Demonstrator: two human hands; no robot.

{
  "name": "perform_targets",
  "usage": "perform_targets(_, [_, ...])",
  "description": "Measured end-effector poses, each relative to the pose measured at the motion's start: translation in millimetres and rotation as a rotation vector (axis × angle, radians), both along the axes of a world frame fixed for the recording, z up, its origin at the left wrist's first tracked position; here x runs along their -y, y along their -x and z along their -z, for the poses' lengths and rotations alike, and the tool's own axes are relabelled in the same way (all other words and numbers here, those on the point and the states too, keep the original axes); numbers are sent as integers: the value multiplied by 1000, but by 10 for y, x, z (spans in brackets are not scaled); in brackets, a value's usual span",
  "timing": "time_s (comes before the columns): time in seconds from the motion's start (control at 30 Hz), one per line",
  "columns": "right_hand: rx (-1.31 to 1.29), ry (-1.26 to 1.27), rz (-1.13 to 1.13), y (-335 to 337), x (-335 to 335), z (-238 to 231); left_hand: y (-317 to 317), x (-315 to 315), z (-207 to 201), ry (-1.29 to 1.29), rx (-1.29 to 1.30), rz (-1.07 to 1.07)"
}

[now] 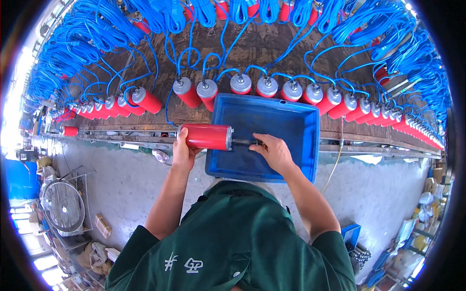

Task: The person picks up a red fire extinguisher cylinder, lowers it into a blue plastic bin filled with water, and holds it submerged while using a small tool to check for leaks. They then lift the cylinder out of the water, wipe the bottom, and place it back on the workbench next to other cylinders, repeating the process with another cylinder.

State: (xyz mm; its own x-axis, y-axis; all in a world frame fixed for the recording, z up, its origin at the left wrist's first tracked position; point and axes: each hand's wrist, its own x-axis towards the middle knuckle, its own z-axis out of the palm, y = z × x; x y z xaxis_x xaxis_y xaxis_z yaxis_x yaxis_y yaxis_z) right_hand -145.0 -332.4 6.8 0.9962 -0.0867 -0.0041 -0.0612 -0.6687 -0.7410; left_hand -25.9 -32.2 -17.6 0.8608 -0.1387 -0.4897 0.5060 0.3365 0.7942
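A worker in a green shirt held a red cylinder (208,137) level across the left rim of a blue plastic tray (301,140) at the centre of the frame. The left hand (182,151) was wrapped around the cylinder's left end from below, fingers closed on the red casing. The right hand (273,151) was closed over a dark shaft (242,142) sticking out of the cylinder's silver cap; what the fingers pinched at the shaft's tip could not be made out.

The cylinder hung between the two hands, its capped end over the tray and its body out over the tray's edge, above the wooden bench (272,48). With only one hand bearing the casing, a slack grip could have let the heavy end drop onto the tray rim or to the concrete floor (131,184) at lower left. A sideways pull by the right hand could likewise have bent the thin shaft.

Across the upper frame, a curved row of matching red cylinders (267,87) lay on the bench, each trailing coiled blue cable (97,29). A standing fan (63,206) stood at lower left.
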Motion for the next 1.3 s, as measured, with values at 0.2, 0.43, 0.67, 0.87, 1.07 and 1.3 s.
perform_targets(0.2, [-457, -285, 171, -192, 50, -62, -46, 44, 94, -26, 49, -54])
perform_targets(0.43, [-170, -194, 87, -9, 223, -86, -26, -33, 117, 19, 115, 41])
perform_targets(0.67, [311, 36, 1008, 673, 1921, 363, 9, -13, 47, -25, 92, -18])
perform_targets(0.87, [-185, 474, 1022, 952, 2970, 1397, -55, 2, 125, -67, 23, -114])
perform_targets(1.07, [-518, 442, 969, 763, 3201, 1334, -22, -19, 77, -69, 17, -103])
perform_targets(1.3, [-95, -477, 857, 1397, 2996, 565, 7, 49, 51, -65, 11, -76])
